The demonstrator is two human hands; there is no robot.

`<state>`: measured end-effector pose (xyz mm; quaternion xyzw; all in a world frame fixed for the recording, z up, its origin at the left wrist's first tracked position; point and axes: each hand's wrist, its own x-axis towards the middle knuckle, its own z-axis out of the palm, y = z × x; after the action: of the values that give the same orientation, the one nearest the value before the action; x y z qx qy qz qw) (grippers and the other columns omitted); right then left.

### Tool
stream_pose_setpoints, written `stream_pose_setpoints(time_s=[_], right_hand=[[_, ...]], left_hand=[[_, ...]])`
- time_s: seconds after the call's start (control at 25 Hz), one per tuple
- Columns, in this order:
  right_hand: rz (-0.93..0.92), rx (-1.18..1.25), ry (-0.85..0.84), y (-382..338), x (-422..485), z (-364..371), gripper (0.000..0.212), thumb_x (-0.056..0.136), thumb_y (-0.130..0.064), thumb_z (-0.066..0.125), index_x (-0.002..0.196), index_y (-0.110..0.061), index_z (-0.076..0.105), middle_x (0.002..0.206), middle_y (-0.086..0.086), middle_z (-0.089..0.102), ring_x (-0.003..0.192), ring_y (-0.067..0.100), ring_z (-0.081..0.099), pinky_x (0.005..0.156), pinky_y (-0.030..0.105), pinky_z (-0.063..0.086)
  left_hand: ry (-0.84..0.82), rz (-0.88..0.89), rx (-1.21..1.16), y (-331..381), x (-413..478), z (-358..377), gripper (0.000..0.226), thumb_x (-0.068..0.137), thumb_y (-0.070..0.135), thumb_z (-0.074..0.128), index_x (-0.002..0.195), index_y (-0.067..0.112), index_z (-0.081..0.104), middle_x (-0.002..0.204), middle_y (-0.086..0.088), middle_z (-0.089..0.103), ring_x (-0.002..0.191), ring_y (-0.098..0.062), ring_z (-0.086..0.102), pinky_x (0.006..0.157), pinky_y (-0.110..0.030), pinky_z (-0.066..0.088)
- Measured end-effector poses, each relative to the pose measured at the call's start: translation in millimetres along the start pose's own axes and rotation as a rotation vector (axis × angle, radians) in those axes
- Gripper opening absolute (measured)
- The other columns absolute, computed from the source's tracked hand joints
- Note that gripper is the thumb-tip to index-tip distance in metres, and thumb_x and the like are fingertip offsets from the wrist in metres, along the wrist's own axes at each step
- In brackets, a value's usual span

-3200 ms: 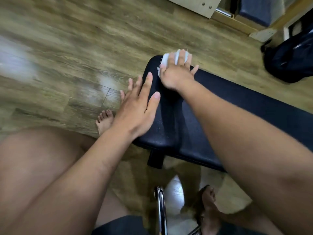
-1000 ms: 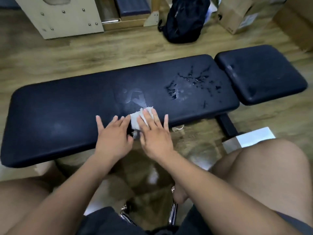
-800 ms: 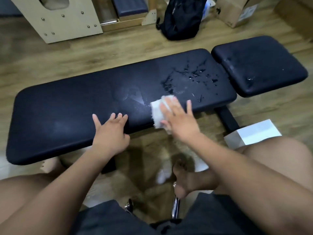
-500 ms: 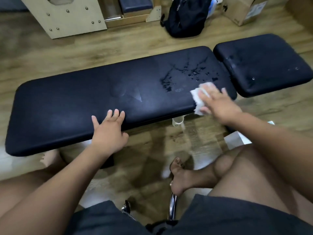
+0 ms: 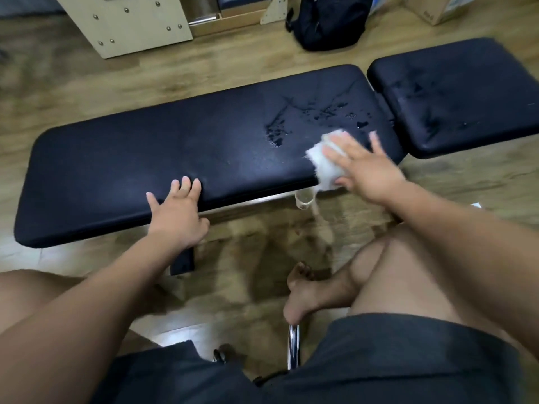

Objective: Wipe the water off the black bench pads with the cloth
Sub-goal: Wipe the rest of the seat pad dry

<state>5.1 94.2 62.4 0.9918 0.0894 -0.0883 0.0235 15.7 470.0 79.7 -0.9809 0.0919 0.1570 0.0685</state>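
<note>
The long black bench pad runs across the middle of the view, with water drops and streaks on its right part. To its right lies a shorter black pad, also wet. A white cloth lies on the near right edge of the long pad. My right hand presses on the cloth with straight, spread fingers. My left hand rests flat on the pad's near edge, fingers straight. The view is blurred by motion.
A black backpack sits on the wood floor behind the bench, beside a pale wooden box and a cardboard carton. A small clear cup stands on the floor under the pad's edge. My bare legs and a chrome chair leg are below.
My right hand slid the cloth from the left end, along the pad's near edge to its right end, then back slightly left. My left hand stayed on the near edge.
</note>
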Motion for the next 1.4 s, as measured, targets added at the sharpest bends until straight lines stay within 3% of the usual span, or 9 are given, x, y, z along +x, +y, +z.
stream_pose_setpoints(time_s=[0.08, 0.2, 0.32, 0.44, 0.52, 0.76, 0.92, 1.24, 1.4], right_hand=[[0.181, 0.093, -0.045, 37, -16, -6, 0.079, 0.092, -0.035, 0.06, 0.153, -0.032, 0.01, 0.163, -0.008, -0.003, 0.149, 0.014, -0.002, 0.115, 0.062, 0.003], [0.307, 0.121, -0.009, -6, -8, -10, 0.086, 0.082, -0.016, 0.067, 0.152, -0.028, 0.017, 0.163, -0.004, -0.001, 0.149, 0.024, 0.001, 0.114, 0.063, 0.011], [0.128, 0.068, 0.089, -108, 10, -11, 0.084, 0.076, -0.006, 0.06, 0.147, -0.028, 0.021, 0.161, -0.001, 0.007, 0.147, 0.024, 0.004, 0.111, 0.066, 0.016], [-0.011, 0.043, 0.017, -158, 30, -15, 0.081, 0.089, -0.005, 0.045, 0.153, -0.029, 0.001, 0.162, -0.006, -0.009, 0.148, 0.018, -0.01, 0.115, 0.06, -0.005], [-0.054, -0.035, 0.013, -127, 22, -10, 0.081, 0.09, -0.007, 0.042, 0.153, -0.028, -0.004, 0.162, -0.005, -0.013, 0.148, 0.017, -0.012, 0.114, 0.058, -0.012], [0.264, -0.102, -0.044, 56, -17, 8, 0.085, 0.088, -0.002, 0.044, 0.153, -0.021, -0.006, 0.162, 0.004, -0.012, 0.149, 0.02, -0.006, 0.116, 0.057, -0.002], [0.499, 0.007, 0.0, 60, 1, 13, 0.081, 0.089, -0.005, 0.048, 0.153, -0.012, -0.001, 0.161, 0.014, -0.007, 0.149, 0.03, -0.001, 0.118, 0.054, 0.003], [0.096, 0.042, 0.042, -104, 33, -8, 0.068, 0.098, -0.017, 0.032, 0.152, -0.009, -0.009, 0.159, 0.017, -0.016, 0.145, 0.042, -0.015, 0.115, 0.06, -0.007], [0.092, -0.067, -0.008, -29, 19, -8, 0.083, 0.091, -0.033, 0.049, 0.153, -0.017, -0.003, 0.162, 0.003, -0.01, 0.149, 0.026, -0.009, 0.113, 0.064, -0.004]], left_hand=[[0.012, -0.001, 0.005, -1, 0, 2, 0.082, 0.086, 0.036, 0.054, 0.152, 0.016, 0.011, 0.161, -0.004, 0.009, 0.148, -0.022, 0.004, 0.112, -0.067, 0.012], [0.036, 0.003, -0.005, 0, 1, 6, 0.08, 0.084, 0.034, 0.055, 0.15, 0.013, 0.015, 0.157, -0.005, 0.015, 0.145, -0.024, 0.01, 0.111, -0.067, 0.012], [0.05, 0.017, 0.031, 2, 1, 5, 0.079, 0.082, 0.034, 0.054, 0.149, 0.011, 0.018, 0.154, -0.006, 0.019, 0.141, -0.025, 0.017, 0.11, -0.067, 0.012], [0.016, 0.044, 0.078, -2, 6, -4, 0.074, 0.086, 0.039, 0.048, 0.148, 0.012, 0.019, 0.154, -0.006, 0.021, 0.139, -0.024, 0.022, 0.11, -0.065, 0.014], [-0.004, 0.061, 0.11, -3, 5, -8, 0.072, 0.09, 0.045, 0.046, 0.148, 0.013, 0.019, 0.155, -0.006, 0.022, 0.139, -0.023, 0.024, 0.11, -0.064, 0.015], [0.109, -0.073, -0.064, 14, 4, 5, 0.065, 0.094, 0.058, 0.034, 0.137, 0.009, 0.039, 0.149, -0.012, 0.036, 0.138, -0.032, 0.031, 0.109, -0.064, 0.023], [0.113, -0.191, -0.307, 43, 11, -9, 0.07, 0.092, 0.064, 0.031, 0.143, 0.016, 0.035, 0.141, -0.022, 0.042, 0.129, -0.044, 0.034, 0.107, -0.061, 0.03], [0.03, -0.116, -0.237, 97, 28, -21, 0.06, 0.095, 0.062, 0.024, 0.15, 0.036, 0.027, 0.158, -0.021, 0.017, 0.142, -0.048, 0.01, 0.116, -0.06, 0.014], [0.09, -0.085, -0.254, 106, 35, -25, 0.056, 0.098, 0.058, 0.024, 0.141, 0.027, 0.042, 0.163, -0.009, 0.008, 0.149, -0.033, -0.009, 0.117, -0.059, 0.003]])
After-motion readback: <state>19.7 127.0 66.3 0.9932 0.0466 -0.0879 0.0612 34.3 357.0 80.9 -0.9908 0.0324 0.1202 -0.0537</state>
